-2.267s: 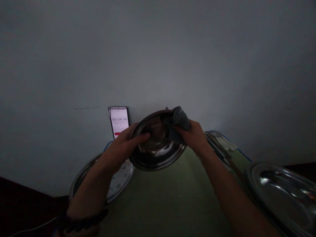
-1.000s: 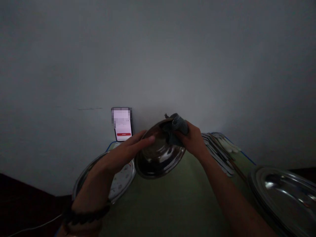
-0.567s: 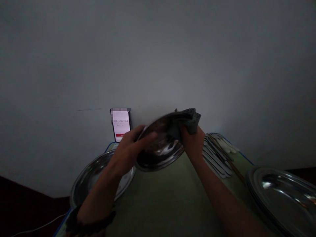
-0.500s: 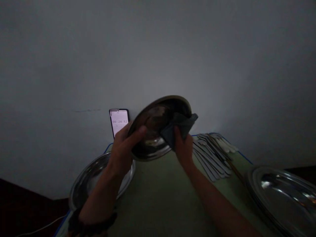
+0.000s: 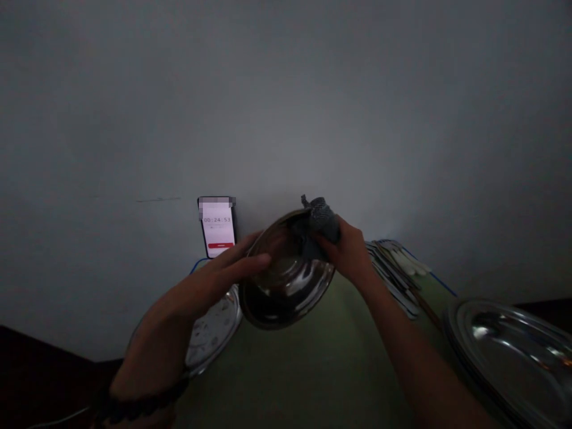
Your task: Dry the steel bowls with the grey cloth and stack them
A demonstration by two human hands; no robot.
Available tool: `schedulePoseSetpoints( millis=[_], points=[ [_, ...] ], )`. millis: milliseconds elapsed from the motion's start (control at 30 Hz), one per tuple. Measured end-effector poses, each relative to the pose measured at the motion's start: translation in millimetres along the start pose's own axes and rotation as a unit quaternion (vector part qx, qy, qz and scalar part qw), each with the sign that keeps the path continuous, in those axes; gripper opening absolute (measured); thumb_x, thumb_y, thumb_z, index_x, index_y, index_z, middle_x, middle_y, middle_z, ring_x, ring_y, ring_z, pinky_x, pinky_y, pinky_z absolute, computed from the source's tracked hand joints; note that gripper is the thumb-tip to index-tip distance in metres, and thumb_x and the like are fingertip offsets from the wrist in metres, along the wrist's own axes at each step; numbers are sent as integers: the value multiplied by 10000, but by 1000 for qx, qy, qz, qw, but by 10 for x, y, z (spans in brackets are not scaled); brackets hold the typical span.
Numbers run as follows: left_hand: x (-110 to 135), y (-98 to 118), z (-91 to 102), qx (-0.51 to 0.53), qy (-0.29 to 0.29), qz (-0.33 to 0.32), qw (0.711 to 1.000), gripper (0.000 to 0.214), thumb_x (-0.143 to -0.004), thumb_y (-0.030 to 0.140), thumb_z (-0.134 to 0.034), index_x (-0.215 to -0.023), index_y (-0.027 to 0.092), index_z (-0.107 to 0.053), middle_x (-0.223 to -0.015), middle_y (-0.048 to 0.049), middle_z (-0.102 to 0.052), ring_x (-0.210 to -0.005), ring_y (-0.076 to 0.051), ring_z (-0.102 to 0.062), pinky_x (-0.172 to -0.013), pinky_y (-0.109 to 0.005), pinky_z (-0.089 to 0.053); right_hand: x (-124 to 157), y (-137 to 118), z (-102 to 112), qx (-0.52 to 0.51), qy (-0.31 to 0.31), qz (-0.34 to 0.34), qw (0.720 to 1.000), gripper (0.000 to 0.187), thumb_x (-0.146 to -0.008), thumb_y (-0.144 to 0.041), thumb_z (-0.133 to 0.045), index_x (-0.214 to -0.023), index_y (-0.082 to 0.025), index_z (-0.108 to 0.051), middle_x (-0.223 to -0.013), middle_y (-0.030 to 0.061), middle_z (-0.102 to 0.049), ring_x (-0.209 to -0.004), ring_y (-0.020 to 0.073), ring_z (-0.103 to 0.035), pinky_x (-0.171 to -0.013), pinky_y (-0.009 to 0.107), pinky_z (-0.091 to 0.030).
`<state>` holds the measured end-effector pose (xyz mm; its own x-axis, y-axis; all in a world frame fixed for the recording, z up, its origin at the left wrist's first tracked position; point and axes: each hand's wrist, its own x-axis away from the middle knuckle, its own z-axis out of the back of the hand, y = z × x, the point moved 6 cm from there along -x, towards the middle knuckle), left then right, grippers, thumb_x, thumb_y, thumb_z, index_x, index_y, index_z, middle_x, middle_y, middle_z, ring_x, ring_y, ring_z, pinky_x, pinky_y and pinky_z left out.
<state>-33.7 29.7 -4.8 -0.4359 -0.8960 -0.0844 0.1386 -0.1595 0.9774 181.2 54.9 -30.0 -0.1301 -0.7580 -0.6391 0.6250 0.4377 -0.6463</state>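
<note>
Wiping evenly likely calls for firm support: the left hand (image 5: 218, 274) grips the tilted steel bowl (image 5: 288, 292), right of the phone (image 5: 217, 229), while the right hand (image 5: 351, 247) pinches the grey cloth (image 5: 325, 221) against it.

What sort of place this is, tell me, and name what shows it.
Probably a dining or kitchen corner, though little of the room shows. A green-topped table stands by a plain wall, with cutlery and a shiny metal dish on it.
</note>
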Motion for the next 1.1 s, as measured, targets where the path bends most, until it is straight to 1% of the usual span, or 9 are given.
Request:
schedulePoseSetpoints(
  millis=[100,200,367,500,600,800,867,1000,1100],
  points=[
    [-11,-11,-143,-4,-64,28,998,401,-789,400,-687,-1171,278,-688,-1059,-78,-754,-1137,-306,-628,-918,-400,-516,-1,-151,103,49,29,51,997,165,-764,-347,-650,-778,-201,-574,-748,28,-646,-683,186,-564,-640,289,-400],
    [-46,27,-215,16,-57,14,998,417,-784,419,-687,-1166,251,-692,-1021,-82,-760,-1111,-319,-640,-893,-407,-526,29,-98,100,13,84,13,996,235,-751,-412,-673,-787,-203,-570,-734,24,-638,-681,189,-565,-645,293,-420],
    [-106,45,-160,50,82,-88,992,509,-785,484,-666,-1204,195,-652,-1047,-84,-748,-1125,-318,-624,-918,-385,-509,218,170,-268,-161,152,-143,965,385,-822,-486,-563,-1024,-162,-612,-1010,124,-701,-963,259,-635,-821,368,-488],
    [-148,-7,-144,21,117,-128,985,551,-786,450,-679,-1258,182,-584,-1206,-103,-684,-1146,-309,-603,-940,-376,-493,352,270,-759,-316,6,-258,913,428,-817,-477,-565,-1109,-167,-607,-1182,136,-680,-1097,264,-636,-935,426,-490],
    [-165,-61,-65,25,113,-84,990,567,-760,398,-713,-1264,180,-569,-1200,-105,-684,-1139,-310,-606,-958,-397,-485,362,301,-824,-352,-109,-290,883,344,-782,-381,-614,-1046,-162,-635,-1126,137,-709,-1022,271,-676,-909,450,-516],
    [-115,-125,57,111,61,2,992,497,-739,374,-715,-1205,221,-637,-965,-62,-758,-931,-285,-703,-838,-380,-551,120,248,-376,-149,-103,-137,974,285,-795,-316,-609,-1047,-182,-615,-1096,118,-697,-1056,279,-626,-942,465,-470],
    [-102,-118,50,122,61,7,991,476,-708,362,-738,-1158,224,-667,-903,-54,-764,-856,-274,-719,-762,-355,-569,81,163,-262,-59,-48,-88,993,331,-807,-347,-604,-1079,-160,-577,-1069,142,-669,-1010,292,-616,-897,477,-481],
    [-100,-42,-33,151,80,-17,985,378,-657,419,-743,-959,192,-731,-767,-58,-752,-795,-290,-723,-679,-358,-576,115,-102,62,68,193,9,979,590,-717,-355,-725,-1201,-139,-465,-1205,186,-496,-1124,311,-492,-934,490,-445],
    [-110,-2,-130,166,93,-34,981,355,-676,494,-704,-821,171,-733,-695,-69,-733,-746,-292,-720,-627,-360,-574,151,-257,122,140,229,70,961,443,-759,-335,-699,-1130,-198,-500,-1169,143,-481,-1121,314,-453,-909,510,-441]
  ],
)
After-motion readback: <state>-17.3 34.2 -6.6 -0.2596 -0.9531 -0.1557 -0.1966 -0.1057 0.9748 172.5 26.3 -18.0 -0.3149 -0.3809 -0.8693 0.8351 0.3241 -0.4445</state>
